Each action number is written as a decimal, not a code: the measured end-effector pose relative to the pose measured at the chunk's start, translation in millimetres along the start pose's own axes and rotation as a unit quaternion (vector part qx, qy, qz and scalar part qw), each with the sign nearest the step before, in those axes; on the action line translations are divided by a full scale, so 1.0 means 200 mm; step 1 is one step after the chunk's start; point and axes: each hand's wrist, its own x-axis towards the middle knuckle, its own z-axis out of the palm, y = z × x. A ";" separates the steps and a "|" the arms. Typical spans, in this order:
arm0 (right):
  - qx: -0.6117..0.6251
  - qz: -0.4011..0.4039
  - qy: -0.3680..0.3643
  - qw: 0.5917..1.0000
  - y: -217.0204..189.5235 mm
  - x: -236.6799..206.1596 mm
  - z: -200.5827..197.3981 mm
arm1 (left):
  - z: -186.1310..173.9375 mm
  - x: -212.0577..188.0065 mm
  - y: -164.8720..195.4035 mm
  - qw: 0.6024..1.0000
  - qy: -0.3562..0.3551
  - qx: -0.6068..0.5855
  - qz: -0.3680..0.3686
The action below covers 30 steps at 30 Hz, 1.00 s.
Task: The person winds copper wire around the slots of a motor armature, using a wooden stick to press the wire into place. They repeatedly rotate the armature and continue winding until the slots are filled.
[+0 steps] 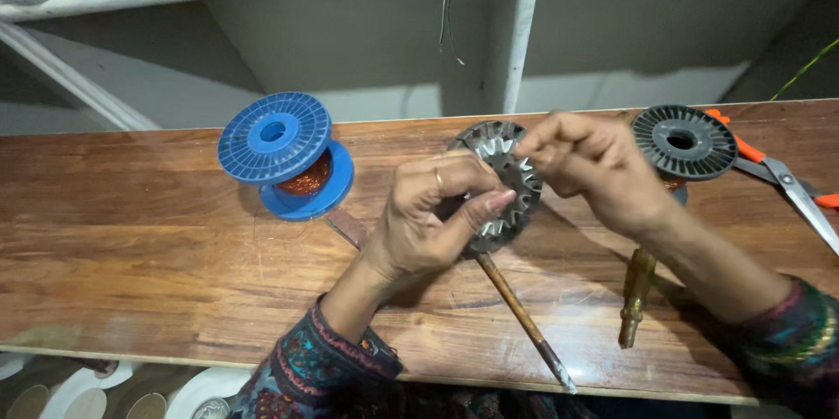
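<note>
A round grey metal stator core (500,176) with toothed slots stands tilted on edge above the wooden bench (157,244). My left hand (433,218) grips its near side, thumb lying across the teeth, a ring on one finger. My right hand (587,166) pinches at the upper right rim of the core, fingers closed on its edge; whether a wire is between them I cannot tell. A thin metal rod (524,323) runs from under the core toward the bench's front edge.
A blue plastic spool (284,152) of copper wire lies left of the core. A black spool (683,141) sits at right, with orange-handled scissors (786,179) beyond it. A brass-coloured tool (635,297) lies under my right forearm. White shelf posts (523,26) rise behind.
</note>
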 end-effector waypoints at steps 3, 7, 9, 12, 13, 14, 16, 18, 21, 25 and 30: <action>-0.206 -0.021 -0.045 0.977 0.00 -0.01 0.11 | -0.01 0.00 -0.02 0.988 0.043 -0.133 -0.073; -0.370 0.027 -0.021 0.928 -0.04 0.01 0.20 | -0.05 0.02 -0.11 0.964 0.127 -0.224 -0.061; -0.341 -0.053 -0.012 0.938 -0.05 0.02 0.23 | -0.07 0.03 -0.16 0.935 0.165 -0.293 -0.116; -0.351 -0.085 0.004 0.933 -0.06 0.03 0.25 | -0.10 0.03 -0.23 0.898 0.192 -0.359 -0.167; -0.362 -0.079 0.011 0.929 -0.05 0.02 0.26 | -0.10 0.03 -0.26 0.888 0.196 -0.376 -0.180; -0.362 -0.083 0.015 0.928 -0.05 0.02 0.27 | -0.11 0.03 -0.28 0.888 0.198 -0.373 -0.181; -0.362 -0.089 0.024 0.928 -0.05 0.01 0.27 | -0.11 0.03 -0.32 0.889 0.200 -0.369 -0.182; -0.358 -0.058 0.025 0.931 -0.04 0.01 0.26 | -0.11 0.02 -0.35 0.893 0.202 -0.364 -0.173; -0.322 -0.066 0.025 0.944 -0.03 0.02 0.26 | -0.11 0.02 -0.38 0.887 0.200 -0.383 -0.162; -0.335 -0.004 0.040 0.941 -0.01 0.02 0.26 | -0.12 0.01 -0.41 0.874 0.187 -0.422 -0.153; -0.299 -0.062 0.026 0.952 0.00 0.01 0.26 | -0.14 0.01 -0.43 0.867 0.176 -0.440 -0.152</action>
